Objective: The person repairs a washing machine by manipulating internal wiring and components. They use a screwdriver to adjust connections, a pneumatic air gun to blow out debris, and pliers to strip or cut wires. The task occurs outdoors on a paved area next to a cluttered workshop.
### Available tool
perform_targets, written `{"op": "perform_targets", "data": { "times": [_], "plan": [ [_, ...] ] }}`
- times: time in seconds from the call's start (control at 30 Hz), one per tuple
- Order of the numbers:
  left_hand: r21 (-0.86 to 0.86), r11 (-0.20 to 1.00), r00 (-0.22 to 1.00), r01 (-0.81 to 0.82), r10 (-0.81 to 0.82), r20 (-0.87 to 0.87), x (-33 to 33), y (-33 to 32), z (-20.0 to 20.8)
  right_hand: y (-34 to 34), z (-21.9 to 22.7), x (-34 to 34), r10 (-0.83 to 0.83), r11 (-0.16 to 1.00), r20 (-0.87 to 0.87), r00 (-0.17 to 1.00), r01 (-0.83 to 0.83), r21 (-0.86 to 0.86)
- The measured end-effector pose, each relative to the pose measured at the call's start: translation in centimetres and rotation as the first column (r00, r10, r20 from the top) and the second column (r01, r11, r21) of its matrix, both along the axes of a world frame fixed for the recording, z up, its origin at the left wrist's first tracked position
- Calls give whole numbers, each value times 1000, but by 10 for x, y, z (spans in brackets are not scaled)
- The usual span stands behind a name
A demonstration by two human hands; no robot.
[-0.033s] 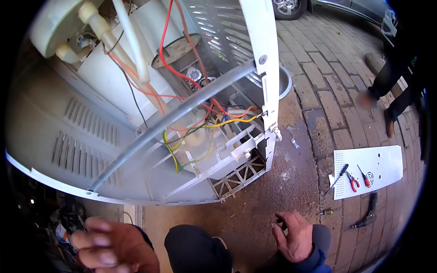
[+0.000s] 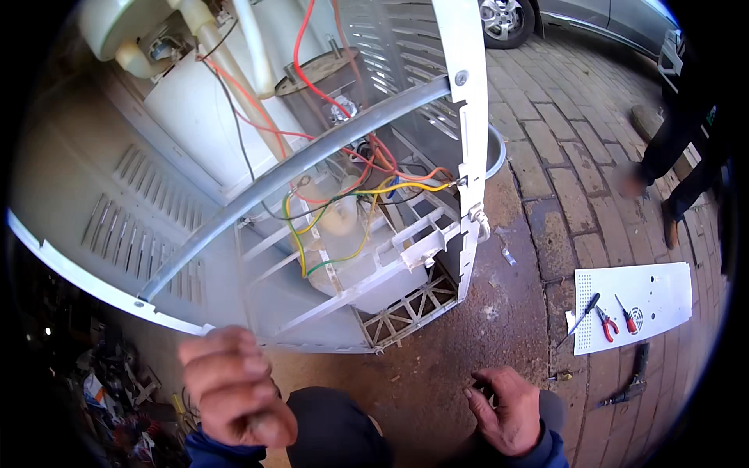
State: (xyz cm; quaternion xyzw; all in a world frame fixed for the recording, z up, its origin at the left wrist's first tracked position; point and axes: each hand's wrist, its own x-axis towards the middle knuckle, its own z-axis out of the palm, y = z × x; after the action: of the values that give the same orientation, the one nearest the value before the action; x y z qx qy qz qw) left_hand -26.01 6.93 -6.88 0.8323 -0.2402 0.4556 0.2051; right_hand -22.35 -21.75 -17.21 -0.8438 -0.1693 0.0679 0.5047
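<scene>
My left hand (image 2: 238,388) is raised near the lower edge of an opened white appliance cabinet (image 2: 195,320), apart from it. Its fingers are curled in; whether something small sits in them I cannot make out. My right hand (image 2: 505,409) rests by my right knee, thumb and bent fingers apart, with nothing visible in it. Inside the cabinet are a metal tank (image 2: 320,72), pale tubes (image 2: 256,58) and loose red wires (image 2: 304,47). Yellow and green wires (image 2: 300,242) hang near the base. A grey metal bar (image 2: 289,183) crosses the opening.
On the paving at right lies a white perforated panel (image 2: 671,292) bearing a black-handled screwdriver (image 2: 581,316), red-handled pliers (image 2: 608,326) and a red screwdriver (image 2: 629,318). Below it lies a dark power drill (image 2: 633,382). A person's legs (image 2: 686,183) and a car (image 2: 577,15) are beyond. Clutter (image 2: 125,398) fills the lower left.
My left hand has moved right and up, its fingers more curled. My right hand stays by the knee. The view has shifted slightly.
</scene>
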Motion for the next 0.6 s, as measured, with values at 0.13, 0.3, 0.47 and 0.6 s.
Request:
{"op": "perform_targets", "data": {
  "times": [0.13,0.3,0.47,0.6],
  "plan": [
    [-429,872,947,-234,106,-302,20,9,-16,-28,29,-13,117,973,18,993,-119,199],
    [-812,561,917,-161,-218,-333,48,-1,18,-56,37,-34,-100,995,-87,991,98,-28],
    [-796,593,880,-118,-309,-361,86,20,-16,-45,49,-45,113,990,-91,989,-120,-78],
    [-611,771,807,-179,-240,-540,103,14,-20,-41,46,-50,271,959,-9,963,-271,-83]
  ]
}}
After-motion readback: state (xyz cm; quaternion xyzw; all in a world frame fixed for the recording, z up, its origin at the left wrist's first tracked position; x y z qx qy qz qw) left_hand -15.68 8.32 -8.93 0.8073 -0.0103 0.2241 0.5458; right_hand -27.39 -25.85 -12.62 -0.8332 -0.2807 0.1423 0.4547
